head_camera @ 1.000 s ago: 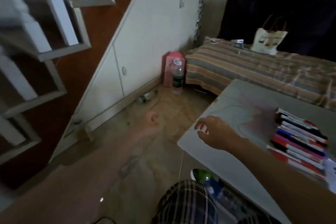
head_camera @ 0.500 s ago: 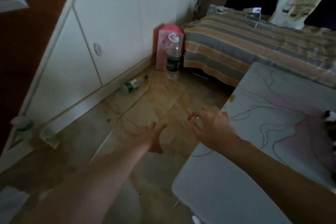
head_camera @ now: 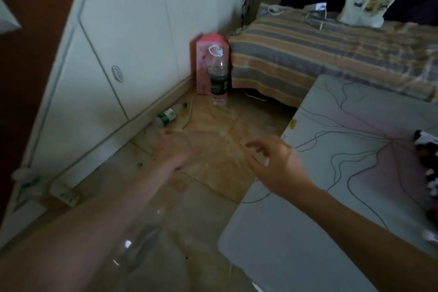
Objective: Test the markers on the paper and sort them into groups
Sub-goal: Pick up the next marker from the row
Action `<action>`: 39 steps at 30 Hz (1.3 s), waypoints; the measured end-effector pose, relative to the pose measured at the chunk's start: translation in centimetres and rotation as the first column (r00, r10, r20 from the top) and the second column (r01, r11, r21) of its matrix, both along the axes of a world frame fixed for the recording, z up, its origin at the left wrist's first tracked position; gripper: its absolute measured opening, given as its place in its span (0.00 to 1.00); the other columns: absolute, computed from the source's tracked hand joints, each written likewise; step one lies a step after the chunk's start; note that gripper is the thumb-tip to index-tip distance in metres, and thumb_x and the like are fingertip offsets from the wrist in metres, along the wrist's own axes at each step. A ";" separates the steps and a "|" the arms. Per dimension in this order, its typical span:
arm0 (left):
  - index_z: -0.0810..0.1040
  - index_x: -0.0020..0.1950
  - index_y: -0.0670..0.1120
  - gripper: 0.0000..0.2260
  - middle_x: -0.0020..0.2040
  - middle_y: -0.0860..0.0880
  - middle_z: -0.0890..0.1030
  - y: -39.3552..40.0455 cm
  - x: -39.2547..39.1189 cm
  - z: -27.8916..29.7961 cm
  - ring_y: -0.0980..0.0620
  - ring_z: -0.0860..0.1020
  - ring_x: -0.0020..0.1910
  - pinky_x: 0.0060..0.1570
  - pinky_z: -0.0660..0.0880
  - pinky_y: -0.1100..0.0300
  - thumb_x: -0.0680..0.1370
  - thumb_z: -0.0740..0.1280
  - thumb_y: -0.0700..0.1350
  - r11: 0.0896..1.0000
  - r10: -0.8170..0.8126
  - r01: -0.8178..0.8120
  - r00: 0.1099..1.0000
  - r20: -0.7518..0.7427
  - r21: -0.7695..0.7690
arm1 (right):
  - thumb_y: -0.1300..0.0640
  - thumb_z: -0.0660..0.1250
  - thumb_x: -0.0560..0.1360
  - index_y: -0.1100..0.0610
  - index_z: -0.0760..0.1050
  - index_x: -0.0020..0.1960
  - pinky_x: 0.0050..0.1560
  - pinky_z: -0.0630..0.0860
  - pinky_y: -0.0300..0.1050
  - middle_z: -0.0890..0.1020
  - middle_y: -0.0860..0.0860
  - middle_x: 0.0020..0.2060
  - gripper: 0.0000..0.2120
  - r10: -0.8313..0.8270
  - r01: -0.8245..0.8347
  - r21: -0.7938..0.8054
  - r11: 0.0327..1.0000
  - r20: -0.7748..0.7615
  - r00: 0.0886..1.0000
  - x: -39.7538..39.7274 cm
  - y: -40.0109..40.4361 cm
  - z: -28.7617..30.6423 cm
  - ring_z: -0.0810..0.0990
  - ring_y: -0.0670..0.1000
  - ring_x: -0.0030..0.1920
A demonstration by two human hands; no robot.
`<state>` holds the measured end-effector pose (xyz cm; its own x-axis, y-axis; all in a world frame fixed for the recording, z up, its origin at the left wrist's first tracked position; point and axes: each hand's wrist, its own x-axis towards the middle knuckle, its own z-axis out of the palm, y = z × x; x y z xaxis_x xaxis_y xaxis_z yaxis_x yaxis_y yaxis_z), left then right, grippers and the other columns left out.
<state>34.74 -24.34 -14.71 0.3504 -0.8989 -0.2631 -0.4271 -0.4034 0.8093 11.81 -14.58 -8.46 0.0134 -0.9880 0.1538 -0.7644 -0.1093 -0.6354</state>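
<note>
Markers (head_camera: 426, 173) lie in a dark stack at the far right edge of the surface (head_camera: 331, 197), half out of view and well apart from both hands. The left hand (head_camera: 175, 147) hangs over the floor, fingers loosely spread, holding nothing; the right hand (head_camera: 272, 161) hovers by the surface's corner, fingers relaxed and empty. With the gaze on the floor, a blind reach could scatter the stack. Compared with half a second ago, the view sits slightly further right, showing more markers.
</note>
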 end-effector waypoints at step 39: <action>0.63 0.54 0.47 0.21 0.56 0.45 0.67 22.8 -25.0 13.3 0.50 0.70 0.46 0.46 0.72 0.56 0.68 0.70 0.36 0.750 -0.649 0.653 0.757 0.075 -0.103 | 0.62 0.70 0.74 0.50 0.75 0.55 0.48 0.76 0.45 0.82 0.50 0.50 0.13 -0.622 0.621 0.060 0.782 0.141 0.770 -22.7 26.4 8.1 0.81 0.52 0.50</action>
<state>9.72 -1.56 -1.41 -0.3243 -0.9352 -0.1424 -0.5784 0.0770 0.8121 -10.86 11.83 -0.34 -0.6258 -0.7742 0.0943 -0.5625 0.3643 -0.7423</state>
